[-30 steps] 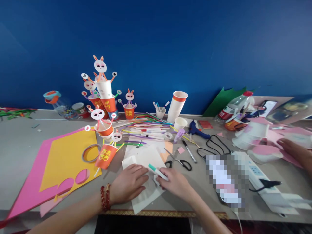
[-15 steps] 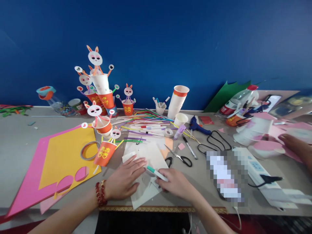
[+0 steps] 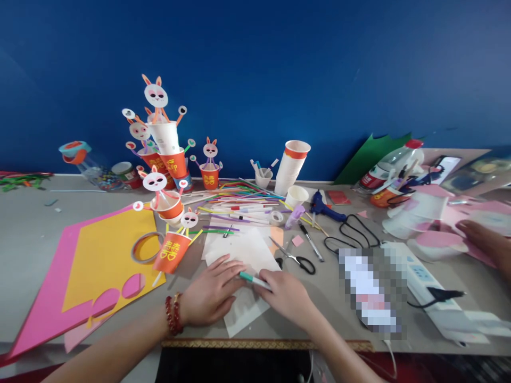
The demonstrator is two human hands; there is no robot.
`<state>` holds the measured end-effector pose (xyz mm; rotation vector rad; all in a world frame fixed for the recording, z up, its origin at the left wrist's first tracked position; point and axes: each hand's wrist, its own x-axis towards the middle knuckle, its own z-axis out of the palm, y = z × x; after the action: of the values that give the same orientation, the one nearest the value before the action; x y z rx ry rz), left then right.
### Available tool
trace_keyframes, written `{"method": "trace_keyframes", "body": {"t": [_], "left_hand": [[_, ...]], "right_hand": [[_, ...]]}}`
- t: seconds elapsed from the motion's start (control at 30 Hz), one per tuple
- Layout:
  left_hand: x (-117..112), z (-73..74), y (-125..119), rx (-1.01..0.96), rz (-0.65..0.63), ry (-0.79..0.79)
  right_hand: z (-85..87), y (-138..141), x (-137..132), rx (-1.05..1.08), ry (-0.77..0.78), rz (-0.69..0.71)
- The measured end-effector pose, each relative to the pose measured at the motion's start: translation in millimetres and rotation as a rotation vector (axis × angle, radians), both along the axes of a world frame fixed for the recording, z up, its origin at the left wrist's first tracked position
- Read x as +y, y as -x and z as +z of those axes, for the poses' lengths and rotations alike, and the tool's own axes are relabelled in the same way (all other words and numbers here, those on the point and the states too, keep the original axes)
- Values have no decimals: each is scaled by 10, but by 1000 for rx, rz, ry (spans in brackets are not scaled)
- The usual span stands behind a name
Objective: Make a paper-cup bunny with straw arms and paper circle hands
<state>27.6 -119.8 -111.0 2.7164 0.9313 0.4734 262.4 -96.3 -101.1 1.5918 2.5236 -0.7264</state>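
Observation:
A sheet of white paper lies at the front of the table, tilted and partly covered by both hands. My left hand, with a red bead bracelet at the wrist, rests flat on the paper's left side, fingers stretched out. In my right hand is a white marker, its green end pointing toward my left fingers. Just beyond the right hand lie black-handled scissors, a pen and a small pink paper square.
Cup rabbits and a tape roll stand left, by yellow card. Coloured sticks lie behind. A blue glue gun, a blurred phone and a power strip are right. Another person's hand touches pink paper.
The white paper has shifted and turned a little to the right. My left hand has moved slightly right with it. The marker stays in my right hand.

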Motion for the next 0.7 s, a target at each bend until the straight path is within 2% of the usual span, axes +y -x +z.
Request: {"method": "trace_keyframes", "body": {"t": [0.17, 0.27, 0.37, 0.5, 0.6, 0.7], "left_hand": [[-89, 9, 31, -87, 41, -24], [-90, -14, 30, -41, -12, -25], [-78, -57, 16, 8, -72, -38], [-84, -84, 14, -38, -52, -19], [-92, -23, 10, -156, 16, -53], [-61, 107, -43, -200, 137, -162]], "right_hand": [[17, 16, -17, 10, -12, -43], [26, 25, -14, 40, -7, -43], [14, 3, -26, 124, -7, -78], [6, -107, -92, 274, -80, -188], [67, -180, -160, 359, -24, -194], [172, -168, -221, 385, 98, -128]]}}
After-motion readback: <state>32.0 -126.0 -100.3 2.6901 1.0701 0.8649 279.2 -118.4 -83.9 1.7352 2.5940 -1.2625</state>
